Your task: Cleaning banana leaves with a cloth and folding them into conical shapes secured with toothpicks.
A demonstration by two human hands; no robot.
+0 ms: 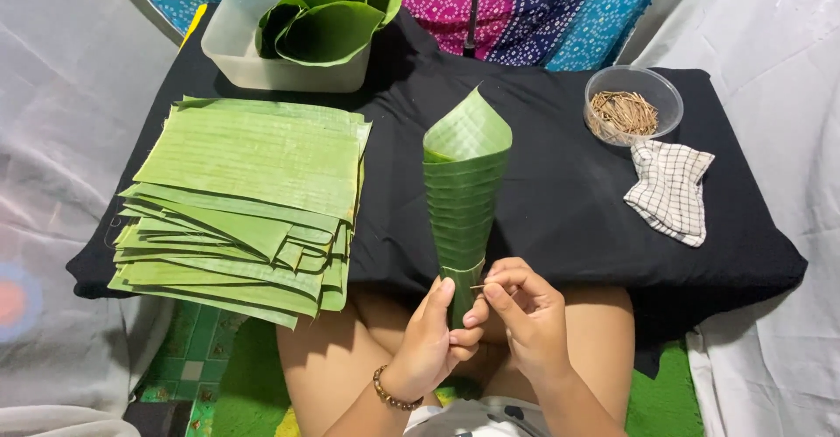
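Observation:
A rolled green banana-leaf cone [462, 194] stands upright with its wide mouth pointing away from me. My left hand [435, 341], with a bead bracelet at the wrist, grips the narrow bottom tip of the cone. My right hand [523, 312] pinches a thin wooden pick [478, 286] against the cone's lower seam, beside my left thumb. The cone's very tip is hidden by my fingers.
A thick stack of cut banana-leaf sheets [249, 192] lies on the black cloth-covered table [560, 201] at left. A white tub [245, 52] holding finished leaf cones sits at the back. A clear bowl of picks [632, 104] and a checked cloth [672, 190] lie at right.

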